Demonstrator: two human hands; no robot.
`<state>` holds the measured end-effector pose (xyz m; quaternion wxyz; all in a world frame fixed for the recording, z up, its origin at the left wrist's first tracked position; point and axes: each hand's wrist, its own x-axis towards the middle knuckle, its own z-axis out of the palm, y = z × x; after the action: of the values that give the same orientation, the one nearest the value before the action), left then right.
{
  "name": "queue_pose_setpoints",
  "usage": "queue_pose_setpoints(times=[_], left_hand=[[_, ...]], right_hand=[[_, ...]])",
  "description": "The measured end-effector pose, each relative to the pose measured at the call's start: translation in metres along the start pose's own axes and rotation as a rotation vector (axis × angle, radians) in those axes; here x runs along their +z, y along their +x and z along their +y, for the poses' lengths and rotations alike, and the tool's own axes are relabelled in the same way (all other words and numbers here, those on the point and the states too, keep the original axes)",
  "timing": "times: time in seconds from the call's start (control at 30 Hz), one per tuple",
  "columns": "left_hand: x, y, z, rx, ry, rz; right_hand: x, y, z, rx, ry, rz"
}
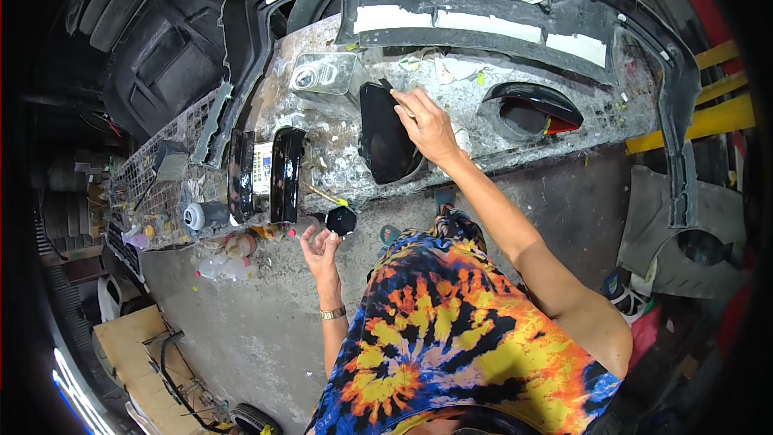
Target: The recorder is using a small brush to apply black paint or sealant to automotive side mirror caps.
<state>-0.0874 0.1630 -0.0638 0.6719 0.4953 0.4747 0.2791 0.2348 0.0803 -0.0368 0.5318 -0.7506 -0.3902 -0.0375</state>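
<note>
My right hand (427, 122) is closed on a brush (401, 102) with a pale handle. Its dark tip touches the upper edge of a glossy black panel (386, 141) lying on the worktable. Low at the table's front edge, my left hand (316, 246) grips a small cup (341, 221) with black liquid in it. A thin stick (324, 194) with a yellow end lies at the cup's far rim. Left of the cup, a curved glossy black strip (287, 173) rests on the table. Some fingertips of the left hand are hidden behind the cup.
A large black bumper (483, 20) arches over the far side of the paint-stained table (322, 149). Behind the panel stands a metal can (326, 74). A black mirror housing (533, 105) sits to the right. Plastic bottles (227, 266) lie below the left edge.
</note>
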Motion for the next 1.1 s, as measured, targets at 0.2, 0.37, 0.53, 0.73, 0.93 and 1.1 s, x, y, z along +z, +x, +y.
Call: queue_pose_setpoints(times=[0.2,0.37,0.53,0.73,0.93,1.1], left_hand=[[-0.004,-0.005,-0.002,-0.002,0.024,0.020],[-0.011,-0.003,-0.005,0.020,0.023,0.009],[-0.017,-0.001,-0.007,-0.028,0.017,0.018],[-0.016,0.000,-0.006,-0.022,0.034,0.015],[-0.014,-0.001,-0.007,-0.007,0.044,0.027],[-0.014,0.000,-0.007,-0.039,0.030,0.011]], right_hand=[[0.007,-0.020,0.000,-0.093,-0.106,-0.096],[0.005,-0.036,-0.004,-0.137,-0.100,-0.127],[0.004,-0.056,-0.011,-0.097,-0.074,-0.235],[0.003,-0.079,-0.017,-0.114,-0.067,-0.289],[0.006,-0.102,-0.021,-0.123,-0.045,-0.358],[0.005,-0.113,-0.030,-0.204,-0.012,-0.399]])
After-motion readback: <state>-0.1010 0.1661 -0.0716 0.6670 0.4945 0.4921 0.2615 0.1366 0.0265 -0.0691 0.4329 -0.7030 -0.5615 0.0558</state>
